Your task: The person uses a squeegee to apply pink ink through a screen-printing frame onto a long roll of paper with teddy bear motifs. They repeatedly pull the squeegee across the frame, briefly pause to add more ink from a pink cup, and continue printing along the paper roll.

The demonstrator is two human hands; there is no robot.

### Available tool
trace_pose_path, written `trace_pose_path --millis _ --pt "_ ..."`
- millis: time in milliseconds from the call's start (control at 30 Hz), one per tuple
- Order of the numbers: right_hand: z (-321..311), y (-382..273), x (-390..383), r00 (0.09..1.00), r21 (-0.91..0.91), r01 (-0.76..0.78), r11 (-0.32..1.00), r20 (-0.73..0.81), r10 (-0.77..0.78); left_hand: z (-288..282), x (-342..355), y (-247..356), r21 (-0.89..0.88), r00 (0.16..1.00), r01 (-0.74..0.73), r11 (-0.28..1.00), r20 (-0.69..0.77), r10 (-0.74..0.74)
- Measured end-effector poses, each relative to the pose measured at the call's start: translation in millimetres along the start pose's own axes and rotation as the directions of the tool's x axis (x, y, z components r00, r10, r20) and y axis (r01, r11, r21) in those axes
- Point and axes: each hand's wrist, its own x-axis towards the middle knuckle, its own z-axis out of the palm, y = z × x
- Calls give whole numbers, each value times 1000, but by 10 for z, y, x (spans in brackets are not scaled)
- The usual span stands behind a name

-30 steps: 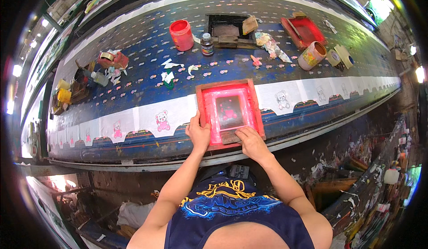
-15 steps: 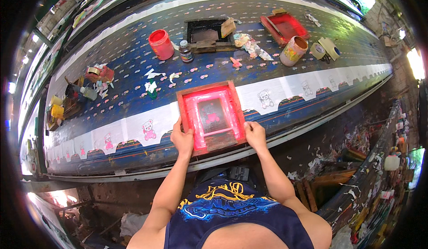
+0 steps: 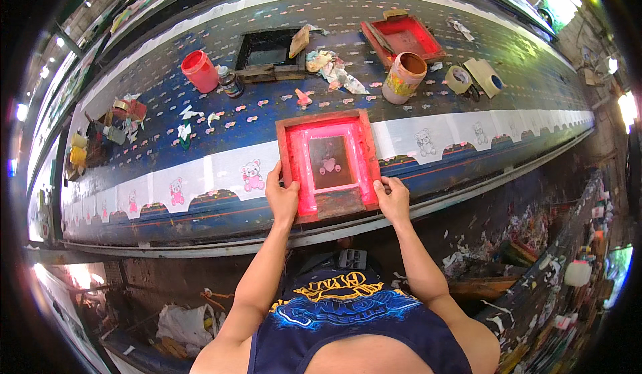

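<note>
The screen frame [image 3: 328,150] has shifted rightward along the cloth [image 3: 400,136], left hand [image 3: 282,197] and right hand [image 3: 394,199] pinching its sides, apparently a positioning step needing careful alignment.

Brown wood frame [image 3: 321,119], hot-pink ink [image 3: 366,173], dark mesh window [image 3: 328,152], white fabric strip [image 3: 214,176], pink-and-grey left bears [image 3: 253,176], grey-outline right bears [image 3: 425,144], pale-speckled blue table [image 3: 264,120].

Blue table [image 3: 227,135], white bear-print strip [image 3: 208,178], pink jar [image 3: 200,75]
</note>
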Motion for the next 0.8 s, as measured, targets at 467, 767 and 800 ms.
trace_pose_path --millis 467,767,800 --pt "-327 387 239 992 -60 -29 998 121 36 487 -112 -3 125 997 72 990 -21 -70" --pt "-333 327 163 955 -200 288 936 -5 -295 478 -109 6 242 1000 19 970 -13 -16" --pt "-332 283 119 926 -161 377 912 60 -373 463 -103 -7 234 1000 20 972 -14 -17"
